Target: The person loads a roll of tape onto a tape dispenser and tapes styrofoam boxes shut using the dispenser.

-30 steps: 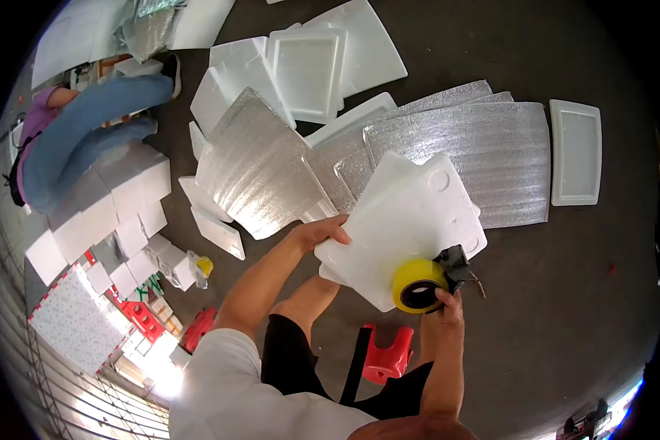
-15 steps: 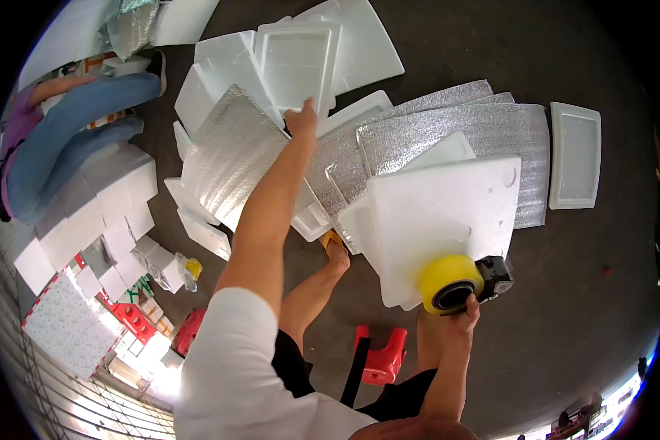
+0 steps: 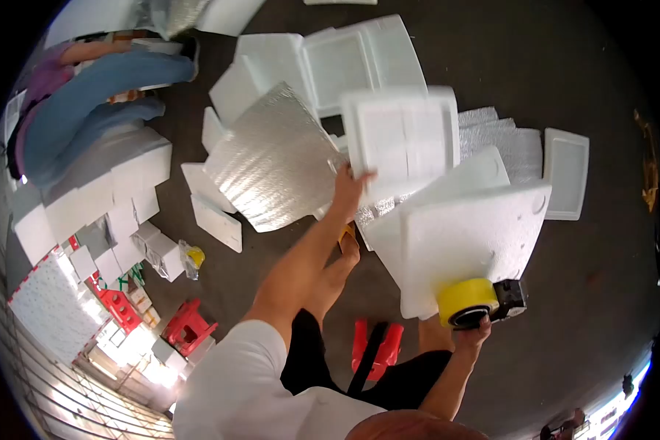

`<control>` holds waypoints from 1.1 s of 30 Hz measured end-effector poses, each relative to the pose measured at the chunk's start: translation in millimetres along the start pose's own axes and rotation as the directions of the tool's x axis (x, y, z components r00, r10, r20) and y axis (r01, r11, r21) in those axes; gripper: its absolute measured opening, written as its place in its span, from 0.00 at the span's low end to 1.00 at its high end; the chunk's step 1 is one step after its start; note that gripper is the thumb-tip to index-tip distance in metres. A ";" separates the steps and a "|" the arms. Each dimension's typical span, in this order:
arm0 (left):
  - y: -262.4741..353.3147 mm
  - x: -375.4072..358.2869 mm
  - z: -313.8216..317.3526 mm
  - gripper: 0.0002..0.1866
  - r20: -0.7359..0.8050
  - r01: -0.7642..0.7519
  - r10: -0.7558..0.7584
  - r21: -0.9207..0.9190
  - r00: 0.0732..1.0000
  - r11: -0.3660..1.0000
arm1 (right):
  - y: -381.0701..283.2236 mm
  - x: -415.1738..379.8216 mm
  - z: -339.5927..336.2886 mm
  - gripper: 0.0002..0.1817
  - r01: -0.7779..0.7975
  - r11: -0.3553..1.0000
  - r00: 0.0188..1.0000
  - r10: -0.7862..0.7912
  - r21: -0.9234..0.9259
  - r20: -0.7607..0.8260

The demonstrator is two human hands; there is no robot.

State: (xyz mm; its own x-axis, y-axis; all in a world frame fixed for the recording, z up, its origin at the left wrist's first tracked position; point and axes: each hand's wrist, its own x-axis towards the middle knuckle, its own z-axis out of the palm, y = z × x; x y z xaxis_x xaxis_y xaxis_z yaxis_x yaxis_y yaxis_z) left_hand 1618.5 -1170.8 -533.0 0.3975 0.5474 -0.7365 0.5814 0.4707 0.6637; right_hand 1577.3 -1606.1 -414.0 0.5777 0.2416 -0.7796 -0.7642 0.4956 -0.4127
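Observation:
My left hand (image 3: 350,192) grips the near left corner of a white foam lid (image 3: 403,139), which is raised over the silver foil sheets (image 3: 502,143) and slightly blurred. In my right hand (image 3: 477,334) is a tape dispenser (image 3: 510,299) with a wide yellow roll (image 3: 468,297), held at the near edge of a large white foam panel (image 3: 473,242). Part of another panel shows beneath that one. A separate silver foil sheet (image 3: 279,161) lies left of my left hand.
More white foam pieces (image 3: 271,62) lie beyond the foil. A lid (image 3: 566,174) is at the right. A red stool (image 3: 376,350) stands between my legs, another red stool (image 3: 188,328) further left. Another person (image 3: 103,103) in blue trousers is beside white boxes (image 3: 139,161).
My left hand has lifted the foam lid off the far pieces and carried it right over the foil sheets. My right hand still holds the tape dispenser. The view has shifted somewhat.

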 end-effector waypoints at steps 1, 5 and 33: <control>-10.4 -27.2 -20.8 0.32 0.054 -0.013 0.006 0.130 0.999 0.991 | -16.8 -21.5 40.2 0.36 0.028 0.999 0.999 -0.027 -0.024 0.029; 78.6 -188.4 -89.4 0.32 0.119 0.074 -0.062 -0.096 0.991 0.993 | -55.1 -115.4 69.7 0.38 0.015 0.988 0.999 -0.021 -0.151 -0.041; -118.3 -752.5 -431.7 0.19 -0.986 -0.338 0.121 0.154 -0.116 0.928 | 167.4 -305.9 387.9 0.37 -0.265 0.694 0.426 0.707 -0.669 0.564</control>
State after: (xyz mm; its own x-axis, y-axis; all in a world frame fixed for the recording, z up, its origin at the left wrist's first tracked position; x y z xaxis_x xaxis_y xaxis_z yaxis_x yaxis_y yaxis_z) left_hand 944.2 -1339.7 -0.7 -0.6756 0.6755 0.2953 0.5147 0.1455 0.8449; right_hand 1383.8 -1273.4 -61.9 -0.1319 0.9242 -0.3583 -0.8756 -0.2781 -0.3949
